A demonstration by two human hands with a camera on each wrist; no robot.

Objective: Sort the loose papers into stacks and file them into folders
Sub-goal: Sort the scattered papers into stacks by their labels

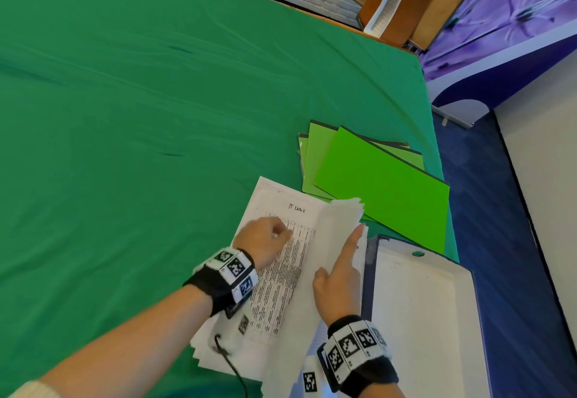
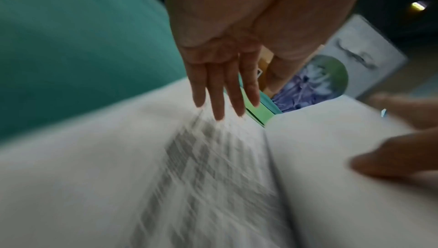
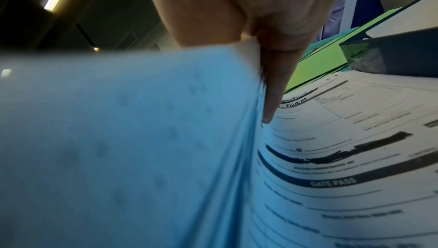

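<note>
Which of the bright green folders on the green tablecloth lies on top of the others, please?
The bright green folder nearest the table's right edge, lying askew, is on top: its whole face shows, while the others only peek out beneath it.

The top sheet [image 1: 281, 219] of the paper pile near the right edge of the table bears the handwritten heading "IT LOGS" at its far end; the printed grid below it is too small to read. A printed form [image 3: 355, 167] seen in the right wrist view carries a dark band with the words "GATE PASS". The smaller lines on that form are too blurred to read. The wristbands carry square black-and-white code markers [image 1: 348, 345] without letters.
</note>
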